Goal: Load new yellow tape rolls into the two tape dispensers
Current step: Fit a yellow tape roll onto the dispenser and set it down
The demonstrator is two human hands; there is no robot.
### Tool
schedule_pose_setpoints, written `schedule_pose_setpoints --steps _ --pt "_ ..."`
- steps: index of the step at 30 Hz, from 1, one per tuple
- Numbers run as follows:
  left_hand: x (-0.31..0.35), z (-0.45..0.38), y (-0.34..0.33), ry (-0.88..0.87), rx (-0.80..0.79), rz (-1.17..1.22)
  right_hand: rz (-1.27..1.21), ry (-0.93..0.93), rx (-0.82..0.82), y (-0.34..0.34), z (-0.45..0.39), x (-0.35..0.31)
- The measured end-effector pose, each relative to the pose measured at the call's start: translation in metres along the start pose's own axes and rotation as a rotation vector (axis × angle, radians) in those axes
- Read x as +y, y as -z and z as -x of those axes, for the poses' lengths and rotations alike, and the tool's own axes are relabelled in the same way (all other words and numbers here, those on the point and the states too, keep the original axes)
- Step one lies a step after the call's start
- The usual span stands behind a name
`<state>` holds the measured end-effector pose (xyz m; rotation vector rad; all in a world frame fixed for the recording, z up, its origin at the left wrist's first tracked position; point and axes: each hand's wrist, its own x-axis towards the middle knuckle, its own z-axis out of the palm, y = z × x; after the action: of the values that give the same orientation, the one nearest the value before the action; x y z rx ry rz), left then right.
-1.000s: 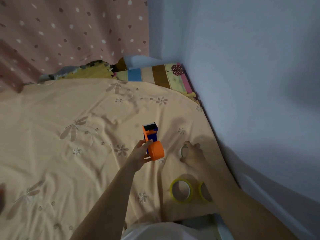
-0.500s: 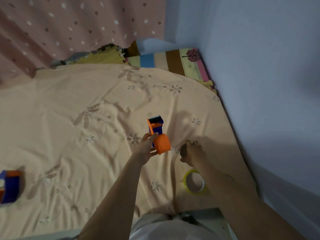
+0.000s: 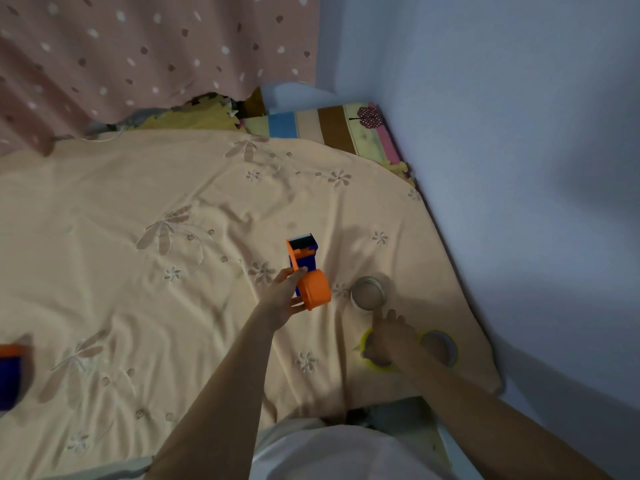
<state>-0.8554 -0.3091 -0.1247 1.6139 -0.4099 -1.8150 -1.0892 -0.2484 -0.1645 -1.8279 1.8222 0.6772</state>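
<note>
Holding the tape dispenser (image 3: 306, 271) up off the bedsheet (image 3: 138, 237), your left hand (image 3: 282, 299) wraps its fingers round the blue-and-orange body with the thumb near the top of the orange hub, which faces toward your right side; that looks like a sensible way to present the spindle so a roll can slide straight on. Your right hand (image 3: 389, 339) is down on the nearer yellow tape roll (image 3: 367, 344), covering most of it, with fingers curled over its rim, so it appears to be grasping that roll, though whether the grip is fully closed you cannot tell from above. A second yellow tape roll (image 3: 439, 347) lies flat just beside it to the right, kept close at hand for the other dispenser. Just beyond your fingertips sits a bare cardboard core (image 3: 369, 293), lying apart from the dispenser and likely a spent one set aside. The second dispenser (image 3: 10, 374) rests well apart at the far left edge, partly out of view and blurred. Judging by this, you are at the pick-up for the first load: lift the roll, line its hole with the hub, and watch which way the tape unwinds.
</note>
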Motion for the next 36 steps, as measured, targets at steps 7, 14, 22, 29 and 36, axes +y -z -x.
schedule_pose_setpoints --steps 7,14,22,29,36 --pt "-0.008 0.013 0.01 0.001 -0.018 -0.009 0.179 0.03 -0.063 -0.022 0.01 -0.008" --pt "0.002 0.031 0.026 -0.065 -0.044 0.011 -0.191 0.078 -0.076 -0.003 0.006 0.004" --pt "0.022 0.05 0.021 -0.217 -0.112 0.074 -1.244 0.28 0.132 0.105 0.026 0.001" --pt "0.048 0.068 -0.01 -0.389 -0.176 0.023 -1.371 0.506 0.01 0.158 0.044 -0.019" --pt "0.061 0.078 -0.014 -0.408 -0.182 0.013 -1.299 0.542 0.002 0.167 0.045 -0.021"
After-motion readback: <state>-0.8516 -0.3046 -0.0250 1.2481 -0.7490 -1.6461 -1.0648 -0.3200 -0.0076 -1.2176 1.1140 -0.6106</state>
